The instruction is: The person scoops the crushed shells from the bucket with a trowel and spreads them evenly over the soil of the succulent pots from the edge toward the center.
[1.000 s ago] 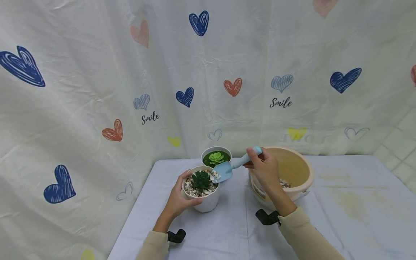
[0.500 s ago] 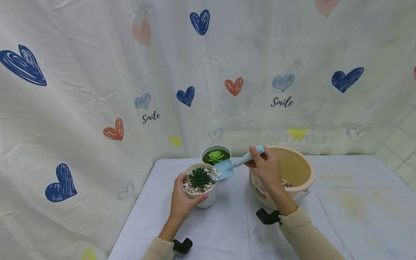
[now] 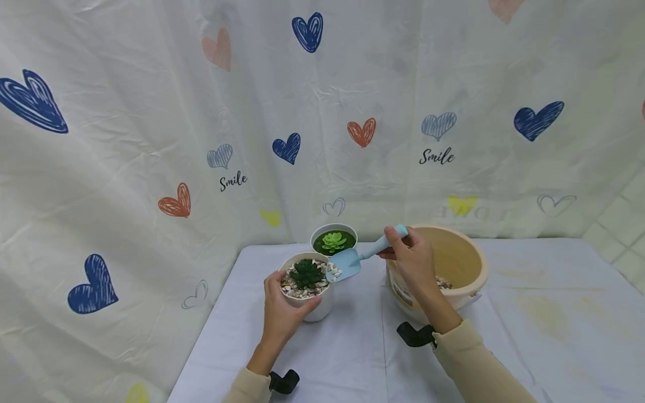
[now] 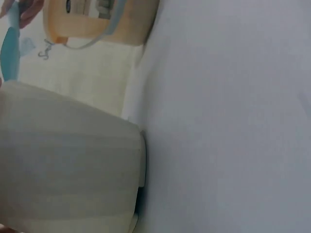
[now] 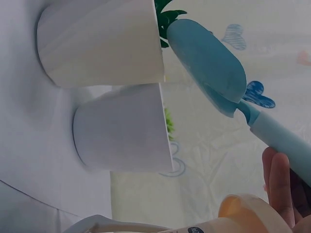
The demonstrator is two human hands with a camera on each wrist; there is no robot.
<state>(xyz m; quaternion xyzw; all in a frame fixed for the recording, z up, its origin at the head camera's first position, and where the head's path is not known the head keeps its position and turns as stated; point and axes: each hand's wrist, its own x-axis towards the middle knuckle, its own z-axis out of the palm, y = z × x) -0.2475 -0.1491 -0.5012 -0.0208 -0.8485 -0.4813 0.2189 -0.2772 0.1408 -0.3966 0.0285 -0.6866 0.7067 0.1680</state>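
My left hand (image 3: 283, 309) grips a white flower pot (image 3: 318, 311) from its near left side, thumb across the front and fingers along the left rim. A dark green succulent (image 3: 306, 273) sits in that pot among pale pebbles (image 3: 297, 289). In my right hand (image 3: 414, 264) is the handle of a light blue trowel (image 3: 345, 265). The blade slopes down to the pot's right rim, with a few pebbles near its tip. From the right wrist view, the trowel (image 5: 209, 63) shows its underside beside the green leaves; the pot (image 4: 63, 155) fills the left wrist view's lower left.
Just behind stands a second white pot (image 3: 314, 234) with a light green succulent (image 3: 333, 242). A cream bucket (image 3: 456, 254), some pebbles at its bottom, is beside my right forearm. White cloth (image 3: 353, 358) covers the table, and a heart-print curtain (image 3: 393, 73) hangs behind.
My left hand and the front pot have shifted slightly up and to the left in the head view. The trowel stays almost in place, still held at the pot's right rim.
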